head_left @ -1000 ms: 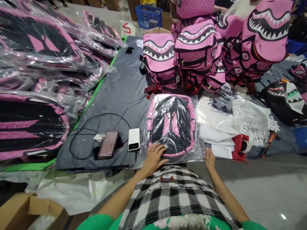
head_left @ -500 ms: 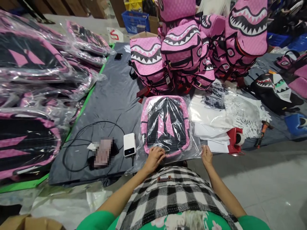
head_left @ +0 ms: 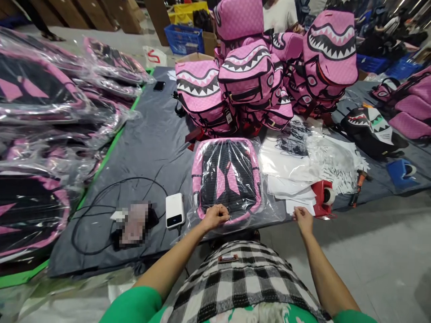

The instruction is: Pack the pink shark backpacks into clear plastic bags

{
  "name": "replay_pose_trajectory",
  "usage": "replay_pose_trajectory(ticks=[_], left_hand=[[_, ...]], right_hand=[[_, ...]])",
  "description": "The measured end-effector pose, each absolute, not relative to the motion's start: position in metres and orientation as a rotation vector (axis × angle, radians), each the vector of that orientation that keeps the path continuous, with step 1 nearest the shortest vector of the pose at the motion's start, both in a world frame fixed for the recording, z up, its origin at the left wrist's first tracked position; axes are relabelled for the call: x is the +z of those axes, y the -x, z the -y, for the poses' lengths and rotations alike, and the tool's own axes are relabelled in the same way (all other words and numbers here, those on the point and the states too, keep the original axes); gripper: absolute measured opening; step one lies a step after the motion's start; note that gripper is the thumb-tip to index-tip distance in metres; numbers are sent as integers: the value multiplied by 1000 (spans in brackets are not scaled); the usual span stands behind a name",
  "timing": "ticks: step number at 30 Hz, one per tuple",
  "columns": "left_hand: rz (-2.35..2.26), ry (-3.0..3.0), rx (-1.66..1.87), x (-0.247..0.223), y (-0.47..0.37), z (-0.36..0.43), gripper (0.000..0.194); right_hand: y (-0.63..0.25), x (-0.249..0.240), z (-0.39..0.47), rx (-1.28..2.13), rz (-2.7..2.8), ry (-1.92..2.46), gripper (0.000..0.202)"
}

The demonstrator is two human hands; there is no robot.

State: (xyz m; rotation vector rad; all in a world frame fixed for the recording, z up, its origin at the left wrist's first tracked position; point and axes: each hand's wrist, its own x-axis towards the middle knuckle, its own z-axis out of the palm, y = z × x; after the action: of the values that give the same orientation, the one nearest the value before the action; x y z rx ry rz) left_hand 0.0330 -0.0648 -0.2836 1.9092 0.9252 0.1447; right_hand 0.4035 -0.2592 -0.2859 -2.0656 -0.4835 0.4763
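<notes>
A pink and black backpack (head_left: pixel 230 179) lies flat, back panel up, inside a clear plastic bag (head_left: pixel 273 214) in front of me. My left hand (head_left: pixel 216 216) rests at the backpack's lower edge with its fingers curled together. What they hold, if anything, is hidden. To the right, my right hand (head_left: pixel 303 220) is off the plastic bag, by the front edge of some white paper sheets (head_left: pixel 296 197). Its fingertips are pinched together; I cannot make out anything between them. Just beyond that hand sits a red tape dispenser (head_left: pixel 321 197).
Pink shark-mouth backpacks (head_left: pixel 247 74) are piled at the back. Bagged backpacks (head_left: pixel 30 206) are stacked on the left. A white power bank (head_left: pixel 175 210), a looped black cable (head_left: pixel 97 181) and a phone (head_left: pixel 159 85) lie on the grey table cover (head_left: pixel 141 134). A blue tape dispenser (head_left: pixel 402 172) stands far right.
My right hand has left the plastic bag's lower right corner and moved right, beside the papers and red dispenser. My left hand stays at the backpack's lower edge. The view has shifted slightly.
</notes>
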Motion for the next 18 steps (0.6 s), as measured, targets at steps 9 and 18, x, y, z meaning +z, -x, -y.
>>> replay_pose_trajectory(ticks=[9,18], left_hand=[[-887,-1985,133,-277,-32,64,32],[-926,-2117,153,-274,-30,79,41]], right_hand=[[-538,-232,345,18,181,2299,46],[-556,-276,325,173,108,2160,47]])
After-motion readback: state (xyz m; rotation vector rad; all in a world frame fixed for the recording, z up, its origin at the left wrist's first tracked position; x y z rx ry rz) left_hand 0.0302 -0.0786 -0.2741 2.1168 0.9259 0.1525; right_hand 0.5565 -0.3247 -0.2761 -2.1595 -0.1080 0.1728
